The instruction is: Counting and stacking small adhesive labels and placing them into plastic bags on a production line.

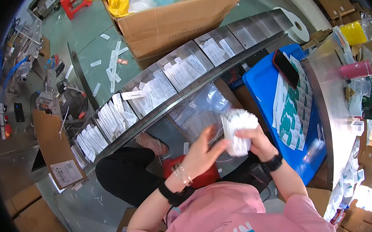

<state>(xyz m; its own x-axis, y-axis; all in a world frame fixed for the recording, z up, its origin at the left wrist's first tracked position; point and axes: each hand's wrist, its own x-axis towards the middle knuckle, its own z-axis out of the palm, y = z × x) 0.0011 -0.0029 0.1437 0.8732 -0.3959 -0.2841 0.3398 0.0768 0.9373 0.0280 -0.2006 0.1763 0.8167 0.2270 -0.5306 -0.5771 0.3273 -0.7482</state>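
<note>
A thick stack of white paper-like packets stands upright in front of me, gripped by my right hand, its thumb across the near face. Just left of the stack, my left hand has its fingers apart and slightly blurred; nothing is in it. Whether its fingertips touch the stack's edge I cannot tell. Beyond the hands, a clear plastic bag lines an open carton, with more white packets showing inside. Slim white packets fill several bins of the metal trough.
The slanted metal trough crosses ahead of me. At right a blue tray holds green-and-white sheets and a phone. Behind the trough stands a large carton. A red stool is below; machinery is at left.
</note>
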